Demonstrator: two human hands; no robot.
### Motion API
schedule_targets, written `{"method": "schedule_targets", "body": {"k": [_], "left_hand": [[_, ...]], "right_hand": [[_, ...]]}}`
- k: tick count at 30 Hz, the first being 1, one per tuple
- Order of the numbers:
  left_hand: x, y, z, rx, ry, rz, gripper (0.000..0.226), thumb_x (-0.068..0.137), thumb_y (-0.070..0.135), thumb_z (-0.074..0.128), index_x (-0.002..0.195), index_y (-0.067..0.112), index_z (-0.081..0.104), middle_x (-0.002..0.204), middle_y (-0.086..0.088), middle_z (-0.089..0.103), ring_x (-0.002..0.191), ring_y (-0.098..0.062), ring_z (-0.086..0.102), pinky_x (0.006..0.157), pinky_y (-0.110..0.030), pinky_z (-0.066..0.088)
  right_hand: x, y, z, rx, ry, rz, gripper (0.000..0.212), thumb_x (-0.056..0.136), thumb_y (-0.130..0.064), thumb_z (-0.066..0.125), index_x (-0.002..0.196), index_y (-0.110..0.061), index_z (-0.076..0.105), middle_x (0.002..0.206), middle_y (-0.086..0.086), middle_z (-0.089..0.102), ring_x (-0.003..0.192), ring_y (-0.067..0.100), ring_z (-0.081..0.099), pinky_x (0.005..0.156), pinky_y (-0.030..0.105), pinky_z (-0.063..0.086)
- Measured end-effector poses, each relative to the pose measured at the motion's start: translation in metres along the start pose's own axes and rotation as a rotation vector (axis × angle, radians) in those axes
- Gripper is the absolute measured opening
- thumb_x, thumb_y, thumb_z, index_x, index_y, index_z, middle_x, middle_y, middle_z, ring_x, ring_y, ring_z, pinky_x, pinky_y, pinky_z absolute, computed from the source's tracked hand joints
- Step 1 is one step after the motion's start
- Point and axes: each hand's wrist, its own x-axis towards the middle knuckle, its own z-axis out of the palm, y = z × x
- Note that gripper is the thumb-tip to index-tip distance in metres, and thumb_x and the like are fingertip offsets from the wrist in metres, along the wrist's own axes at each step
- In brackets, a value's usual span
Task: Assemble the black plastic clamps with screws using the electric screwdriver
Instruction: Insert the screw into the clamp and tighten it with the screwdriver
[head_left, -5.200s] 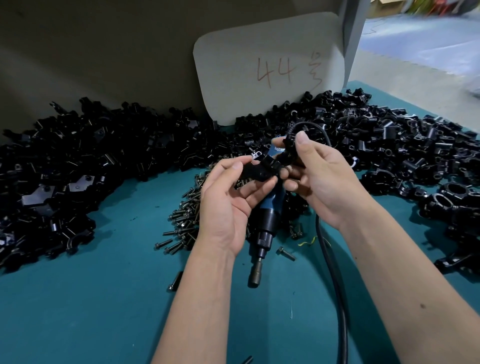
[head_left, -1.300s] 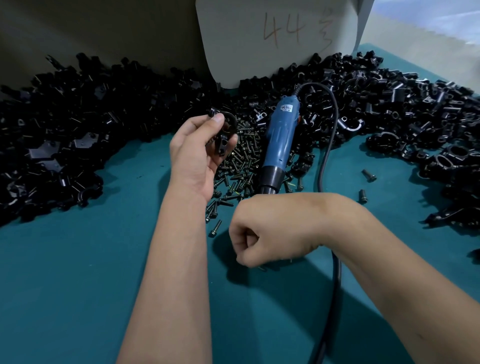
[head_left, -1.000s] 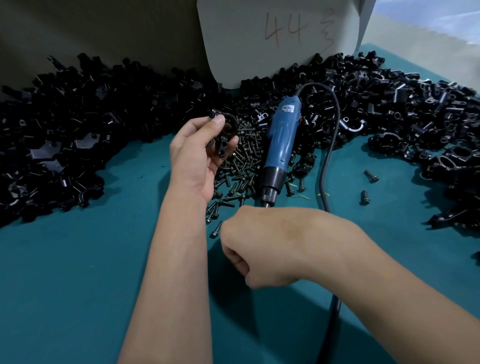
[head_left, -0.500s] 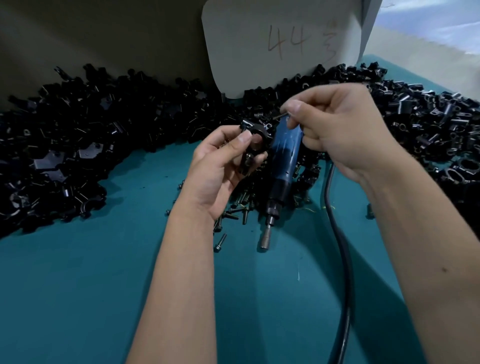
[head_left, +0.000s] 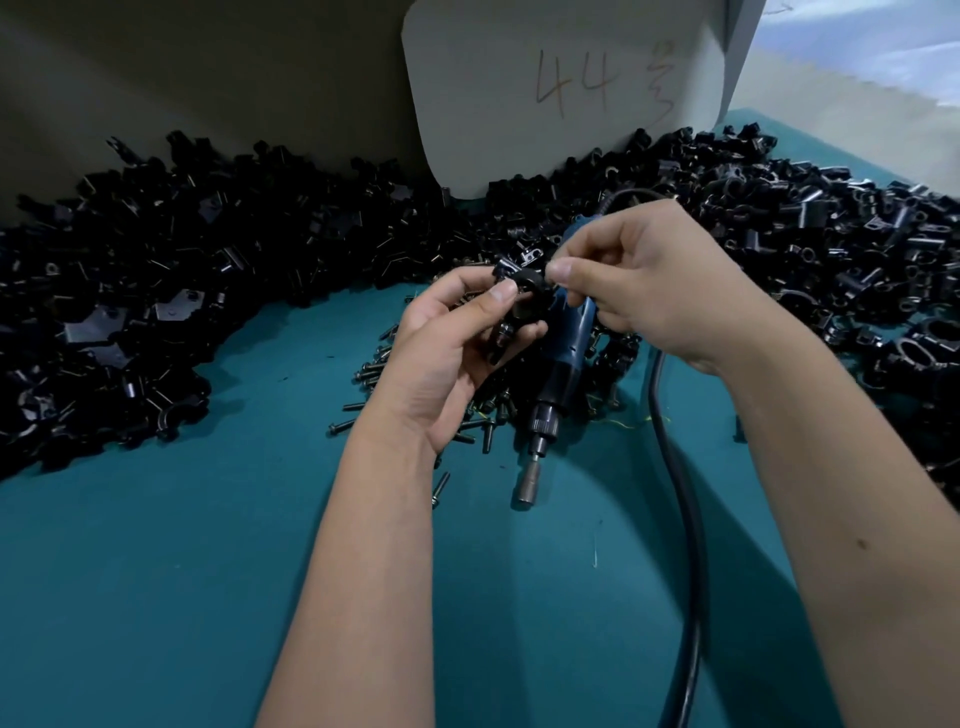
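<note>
My left hand (head_left: 447, 353) holds a black plastic clamp (head_left: 522, 293) up above the table, thumb on its top. My right hand (head_left: 644, 291) pinches at the clamp's upper right side with thumb and forefinger; a screw between them is too small to make out. The blue electric screwdriver (head_left: 566, 353) lies on the teal table under both hands, its bit socket (head_left: 527, 486) pointing toward me. A heap of loose screws (head_left: 483, 415) lies beneath my left hand.
Large piles of black clamp parts (head_left: 182, 291) ring the back and right (head_left: 831, 249) of the teal table (head_left: 156, 597). The screwdriver's black cable (head_left: 685, 519) runs toward me on the right. A white card marked "44" (head_left: 566, 88) stands behind.
My right hand picked something from the screw heap near me, rose, and met the clamp in my left hand. Both hands have drawn closer together over the screwdriver.
</note>
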Motion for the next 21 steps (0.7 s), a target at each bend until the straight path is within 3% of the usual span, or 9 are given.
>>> {"method": "schedule_targets", "body": {"k": [4, 8, 10, 14, 18, 21], "left_hand": [[0.001, -0.004, 0.006, 0.018, 0.031, 0.034, 0.039, 0.071, 0.004, 0.086, 0.105, 0.008, 0.068, 0.087, -0.006, 0.076, 0.078, -0.016, 0.075, 0.075, -0.022, 0.059], [0.002, -0.005, 0.010, 0.064, 0.037, 0.062, 0.040, 0.068, 0.005, 0.086, 0.104, 0.009, 0.070, 0.086, -0.005, 0.077, 0.077, -0.015, 0.075, 0.074, -0.023, 0.060], [0.002, -0.005, 0.011, 0.049, 0.038, 0.069, 0.041, 0.067, 0.007, 0.087, 0.105, 0.010, 0.071, 0.085, -0.006, 0.076, 0.076, -0.015, 0.075, 0.074, -0.023, 0.060], [0.002, -0.007, 0.015, -0.018, 0.041, 0.070, 0.039, 0.069, 0.006, 0.085, 0.106, 0.008, 0.070, 0.082, -0.005, 0.075, 0.073, -0.014, 0.074, 0.072, -0.021, 0.060], [0.002, -0.006, 0.015, -0.044, 0.024, 0.058, 0.039, 0.071, 0.006, 0.082, 0.107, 0.009, 0.069, 0.084, -0.002, 0.075, 0.075, -0.013, 0.073, 0.073, -0.020, 0.059], [0.001, -0.005, 0.012, -0.039, 0.001, 0.039, 0.036, 0.074, 0.004, 0.082, 0.107, 0.012, 0.070, 0.086, 0.000, 0.075, 0.077, -0.012, 0.073, 0.074, -0.019, 0.059]], "right_hand": [[0.002, 0.001, 0.005, -0.035, 0.073, -0.066, 0.024, 0.094, -0.030, 0.075, 0.075, -0.016, 0.075, 0.054, -0.009, 0.062, 0.040, 0.004, 0.041, 0.044, 0.013, 0.032], [0.001, -0.001, 0.006, -0.091, 0.093, -0.093, 0.024, 0.094, -0.029, 0.077, 0.074, -0.017, 0.074, 0.050, -0.015, 0.059, 0.041, 0.002, 0.048, 0.045, 0.008, 0.034], [0.000, -0.004, 0.006, -0.144, 0.119, -0.109, 0.027, 0.093, -0.034, 0.078, 0.071, -0.020, 0.072, 0.054, -0.012, 0.063, 0.046, 0.001, 0.051, 0.050, 0.010, 0.037], [-0.001, -0.010, 0.012, -0.205, 0.136, -0.141, 0.038, 0.096, -0.038, 0.073, 0.072, -0.012, 0.060, 0.061, 0.007, 0.060, 0.055, 0.009, 0.047, 0.055, 0.027, 0.039], [-0.006, -0.015, 0.018, -0.268, 0.113, -0.158, 0.045, 0.106, -0.035, 0.058, 0.064, -0.023, 0.045, 0.054, -0.009, 0.038, 0.050, 0.007, 0.036, 0.051, 0.016, 0.028], [-0.007, -0.018, 0.020, -0.325, 0.104, -0.160, 0.051, 0.107, -0.036, 0.055, 0.061, -0.020, 0.040, 0.055, -0.010, 0.035, 0.050, 0.009, 0.036, 0.050, 0.018, 0.029]]}}
